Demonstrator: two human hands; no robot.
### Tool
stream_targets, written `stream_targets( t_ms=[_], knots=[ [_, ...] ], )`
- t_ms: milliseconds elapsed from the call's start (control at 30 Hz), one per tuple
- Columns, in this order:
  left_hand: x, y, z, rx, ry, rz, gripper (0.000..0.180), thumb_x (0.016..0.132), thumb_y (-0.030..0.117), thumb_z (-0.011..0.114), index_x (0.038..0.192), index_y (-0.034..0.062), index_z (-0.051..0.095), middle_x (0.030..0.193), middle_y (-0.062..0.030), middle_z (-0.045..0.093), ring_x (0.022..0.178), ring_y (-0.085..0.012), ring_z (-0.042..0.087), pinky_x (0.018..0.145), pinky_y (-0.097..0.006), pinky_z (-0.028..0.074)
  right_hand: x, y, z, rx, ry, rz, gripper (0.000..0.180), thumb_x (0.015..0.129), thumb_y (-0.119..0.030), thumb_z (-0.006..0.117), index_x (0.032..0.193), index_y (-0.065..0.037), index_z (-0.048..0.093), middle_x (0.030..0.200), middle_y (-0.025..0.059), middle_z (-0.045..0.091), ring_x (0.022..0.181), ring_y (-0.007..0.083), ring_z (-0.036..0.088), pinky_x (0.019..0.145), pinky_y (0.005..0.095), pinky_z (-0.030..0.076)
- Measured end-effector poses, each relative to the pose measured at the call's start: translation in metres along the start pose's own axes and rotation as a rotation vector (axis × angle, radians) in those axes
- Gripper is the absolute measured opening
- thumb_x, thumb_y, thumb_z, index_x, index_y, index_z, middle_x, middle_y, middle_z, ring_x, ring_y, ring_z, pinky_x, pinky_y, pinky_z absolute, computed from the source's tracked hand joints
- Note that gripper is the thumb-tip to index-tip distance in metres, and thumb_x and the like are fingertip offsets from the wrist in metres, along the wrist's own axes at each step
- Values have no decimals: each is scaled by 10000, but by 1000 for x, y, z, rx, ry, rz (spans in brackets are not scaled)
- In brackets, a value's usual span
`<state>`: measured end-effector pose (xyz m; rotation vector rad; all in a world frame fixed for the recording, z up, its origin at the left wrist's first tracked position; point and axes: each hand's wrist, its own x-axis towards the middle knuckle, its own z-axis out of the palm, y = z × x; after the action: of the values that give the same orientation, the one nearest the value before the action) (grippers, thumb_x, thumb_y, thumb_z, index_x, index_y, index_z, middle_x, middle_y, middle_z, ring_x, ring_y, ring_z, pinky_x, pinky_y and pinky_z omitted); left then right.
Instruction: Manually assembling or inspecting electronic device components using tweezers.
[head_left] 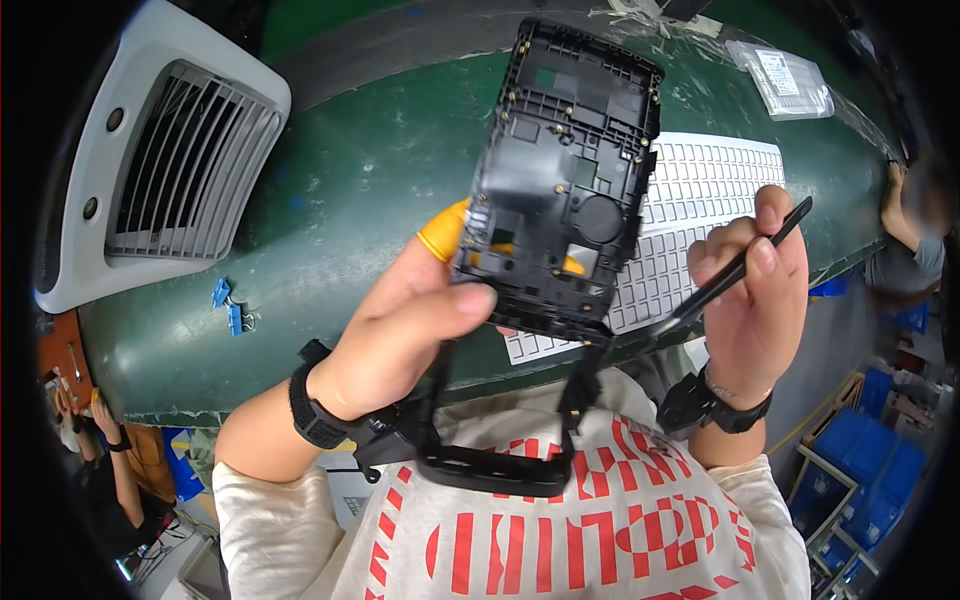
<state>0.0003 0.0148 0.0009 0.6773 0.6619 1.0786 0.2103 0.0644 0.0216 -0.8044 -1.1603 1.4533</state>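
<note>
Your left hand (400,330) pinches the black plastic frame (565,180) by its lower left edge, lifted upright above the green worktop (380,170), thumb in front, an orange-capped finger behind. Your right hand (745,290) is closed around black tweezers (740,265), tips near the frame's lower right corner. With only 1 edge held, a push from the tips could twist the frame loose or scratch it. A white label sheet (700,200) lies beneath.

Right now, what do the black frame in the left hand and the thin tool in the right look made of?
The black frame looks like moulded matte plastic: thin ribs, cut-out windows, small brass-coloured inserts. The thin tool is dark and slim with a faint sheen; plastic or coated metal, I cannot tell which.
</note>
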Motion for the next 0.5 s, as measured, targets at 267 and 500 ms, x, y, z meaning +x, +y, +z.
stream_targets(
  t_ms=[267, 500],
  knots=[
    [-7, -3, 15, -117, -86, -85, 669, 675, -133, 513, 1215, 10, 146, 1159, -109, 377, 1066, -148, 398, 893, -295, 325, -3, 8, 34, -184, 49, -41, 242, 760, -129, 510, 881, -51, 315, 623, 67, 516, 543, 144, 534, 513, 186, 382],
    [-8, -9, 14, -113, -169, -32, 757, 659, -151, 516, 1258, 33, 91, 1190, -83, 336, 1082, -136, 366, 886, -282, 327, -8, 13, 45, -190, 106, -97, 228, 755, -99, 495, 866, -53, 302, 545, 88, 504, 420, 65, 400, 459, 154, 347]
  ],
)
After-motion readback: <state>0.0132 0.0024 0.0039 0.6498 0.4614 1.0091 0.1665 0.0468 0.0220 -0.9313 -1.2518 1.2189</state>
